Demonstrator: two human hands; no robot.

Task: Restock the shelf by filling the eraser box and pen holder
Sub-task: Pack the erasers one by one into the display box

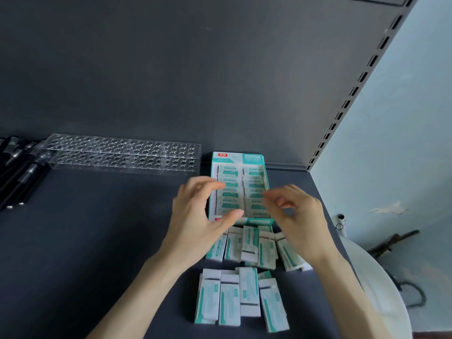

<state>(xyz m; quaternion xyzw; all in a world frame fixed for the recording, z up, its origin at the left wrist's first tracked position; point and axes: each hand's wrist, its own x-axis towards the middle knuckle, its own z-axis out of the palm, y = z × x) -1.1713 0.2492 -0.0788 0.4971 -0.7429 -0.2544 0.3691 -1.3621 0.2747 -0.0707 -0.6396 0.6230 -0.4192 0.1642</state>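
A teal and white eraser box [238, 157] lies open on the dark shelf, with two rows of wrapped erasers inside it. Several loose erasers [247, 243] lie in a row just in front of the box, and another group of erasers [230, 297] sits nearer to me. My left hand [198, 216] hovers at the box's left side with fingers spread and holds nothing. My right hand [300, 216] hovers at the box's right side, fingers loosely bent, empty. A clear acrylic pen holder [122, 152] with many round holes stands at the back left.
Black pens [19, 172] lie in a pile at the far left of the shelf. The shelf's back panel rises behind the box. A slotted upright [354, 91] marks the shelf's right end, and a white round surface [381, 289] lies beyond the edge.
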